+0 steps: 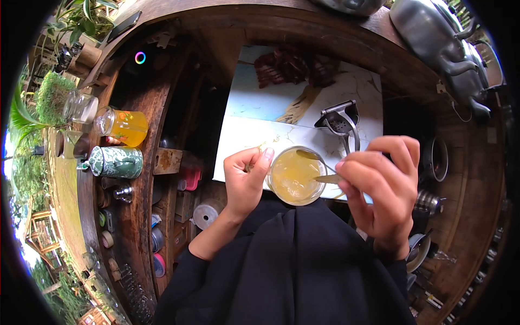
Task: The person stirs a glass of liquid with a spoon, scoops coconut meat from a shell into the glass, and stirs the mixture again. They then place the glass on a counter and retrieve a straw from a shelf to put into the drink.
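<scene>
A clear glass mug (290,181) of cloudy yellow drink stands at the near edge of the tabletop. My left hand (244,181) is closed at its left side, thumb by the rim; the handle is hidden in the fingers. In my right hand (379,184), thumb and fingers pinch a metal spoon (325,164) that reaches into the mug. A second flat metal piece (327,179) shows beneath the spoon at the rim; I cannot make out its kind. Behind the mug lies a metal citrus squeezer (341,120), its handles pointing toward me.
The marble-patterned tabletop (254,132) carries a dark red cloth (292,67) at its back. On the left wooden shelf stand a glass jar of orange drink (129,128) and a green speckled enamel mug (118,162). Metal kettles (428,27) sit at the upper right.
</scene>
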Motion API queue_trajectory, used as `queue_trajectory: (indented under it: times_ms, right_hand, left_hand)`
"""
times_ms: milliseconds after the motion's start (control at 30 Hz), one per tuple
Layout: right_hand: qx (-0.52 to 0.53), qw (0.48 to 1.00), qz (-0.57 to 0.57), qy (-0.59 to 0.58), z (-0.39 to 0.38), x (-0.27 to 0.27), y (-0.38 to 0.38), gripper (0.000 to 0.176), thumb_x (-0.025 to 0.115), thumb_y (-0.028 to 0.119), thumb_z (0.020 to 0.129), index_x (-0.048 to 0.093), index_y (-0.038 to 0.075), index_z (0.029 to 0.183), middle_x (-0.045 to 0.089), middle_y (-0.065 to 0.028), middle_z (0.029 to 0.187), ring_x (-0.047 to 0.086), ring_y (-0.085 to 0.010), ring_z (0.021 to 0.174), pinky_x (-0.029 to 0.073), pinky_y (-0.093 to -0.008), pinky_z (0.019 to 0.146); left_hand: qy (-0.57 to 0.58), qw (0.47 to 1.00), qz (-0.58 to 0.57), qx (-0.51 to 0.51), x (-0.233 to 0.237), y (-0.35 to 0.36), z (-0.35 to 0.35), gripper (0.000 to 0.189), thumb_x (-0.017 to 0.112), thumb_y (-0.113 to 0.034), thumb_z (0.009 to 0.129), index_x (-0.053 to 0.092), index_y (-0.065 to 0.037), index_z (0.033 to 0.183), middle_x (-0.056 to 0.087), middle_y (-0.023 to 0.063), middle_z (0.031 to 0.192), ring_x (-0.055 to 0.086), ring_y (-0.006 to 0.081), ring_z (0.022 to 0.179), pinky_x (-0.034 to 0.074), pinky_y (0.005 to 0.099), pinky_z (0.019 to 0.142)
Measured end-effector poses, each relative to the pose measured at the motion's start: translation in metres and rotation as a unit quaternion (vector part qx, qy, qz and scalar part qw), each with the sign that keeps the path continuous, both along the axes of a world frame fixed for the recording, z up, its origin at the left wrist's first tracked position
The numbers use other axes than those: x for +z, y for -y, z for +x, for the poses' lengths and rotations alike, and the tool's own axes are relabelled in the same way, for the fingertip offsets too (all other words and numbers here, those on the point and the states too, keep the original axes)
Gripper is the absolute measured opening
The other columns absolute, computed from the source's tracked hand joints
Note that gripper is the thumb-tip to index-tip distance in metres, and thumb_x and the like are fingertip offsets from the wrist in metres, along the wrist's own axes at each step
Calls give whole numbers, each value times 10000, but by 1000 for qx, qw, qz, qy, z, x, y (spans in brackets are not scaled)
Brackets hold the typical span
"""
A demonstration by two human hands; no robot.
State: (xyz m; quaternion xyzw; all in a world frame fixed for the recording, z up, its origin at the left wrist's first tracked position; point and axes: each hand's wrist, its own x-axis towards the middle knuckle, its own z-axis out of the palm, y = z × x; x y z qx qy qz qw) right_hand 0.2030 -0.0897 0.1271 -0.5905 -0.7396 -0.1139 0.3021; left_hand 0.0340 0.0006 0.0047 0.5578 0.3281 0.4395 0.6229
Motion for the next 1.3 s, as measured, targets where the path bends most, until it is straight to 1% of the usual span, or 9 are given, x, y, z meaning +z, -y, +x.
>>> queue_trajectory:
  times_ms: [100, 167, 500, 767, 967, 1033, 1100, 1233, 1300]
  right_hand:
    - [6, 1000, -19, 5, 6, 8, -9, 170, 671, 125, 656, 555, 66, 765, 544, -14, 679, 506, -205, 658, 343, -331, 655]
    - [27, 998, -59, -14, 10, 14, -11, 86, 571, 104, 767, 525, 32, 773, 584, -67, 731, 497, -247, 710, 347, -348, 698]
    - [43, 998, 37, 12, 27, 65, -33, 68, 558, 20, 816, 532, -28, 775, 551, -93, 734, 502, -187, 685, 379, -260, 650]
    - [78, 993, 84, 5, 28, 75, -54, 129, 660, 45, 766, 564, -41, 773, 546, -86, 731, 483, -154, 662, 390, -245, 625]
    - [54, 998, -19, -28, 24, 79, -65, 155, 653, 46, 778, 543, -59, 803, 499, -82, 711, 463, -154, 672, 393, -255, 627]
    - [89, 994, 8, -56, 31, 71, -72, 151, 627, 65, 813, 538, -57, 833, 500, -72, 710, 462, -147, 686, 392, -250, 639]
    - [67, 994, -5, -87, 35, 68, -79, 265, 634, 256, 818, 629, -9, 808, 546, -96, 630, 513, -186, 560, 418, -308, 553]
    - [89, 991, 9, -95, 37, 66, -83, 286, 613, 274, 839, 630, -12, 828, 554, -80, 635, 481, -136, 551, 402, -282, 531]
    - [90, 979, -86, -159, 42, 66, -86, 293, 607, 286, 845, 637, -5, 839, 553, -60, 631, 461, -102, 568, 393, -264, 546]
  left_hand:
    - [0, 1000, -15, -16, 1, -3, 1, 431, 565, -95, 863, 297, -59, 527, 277, -76, 506, 211, 11, 504, 165, 230, 435]
    - [6, 999, -26, -25, 5, -7, 2, 444, 568, -118, 872, 299, -63, 524, 274, -78, 503, 208, 9, 501, 162, 230, 433]
    - [51, 996, 40, -61, 48, -45, 18, 500, 580, -323, 879, 337, -81, 515, 300, -80, 499, 228, 8, 498, 167, 225, 451]
    - [57, 994, 46, -78, 67, -60, 31, 454, 577, -378, 868, 524, -64, 545, 318, -91, 475, 228, -2, 457, 158, 216, 430]
    - [84, 991, -2, -101, 84, -60, 37, 417, 585, -380, 862, 590, -58, 598, 328, -106, 475, 216, -9, 441, 138, 213, 412]
    - [90, 991, -1, -102, 88, -61, 39, 417, 590, -380, 859, 588, -57, 595, 333, -105, 478, 221, -7, 445, 142, 214, 416]
    - [95, 990, -2, -102, 92, -62, 39, 417, 595, -380, 856, 586, -56, 592, 338, -105, 480, 225, -5, 448, 146, 216, 419]
    - [77, 992, 25, -101, 94, -62, 38, 439, 608, -376, 848, 533, -73, 540, 342, -99, 490, 238, 3, 466, 156, 220, 436]
    - [72, 992, 24, -97, 93, -63, 38, 456, 611, -373, 847, 500, -79, 516, 339, -97, 494, 239, 7, 475, 158, 222, 442]
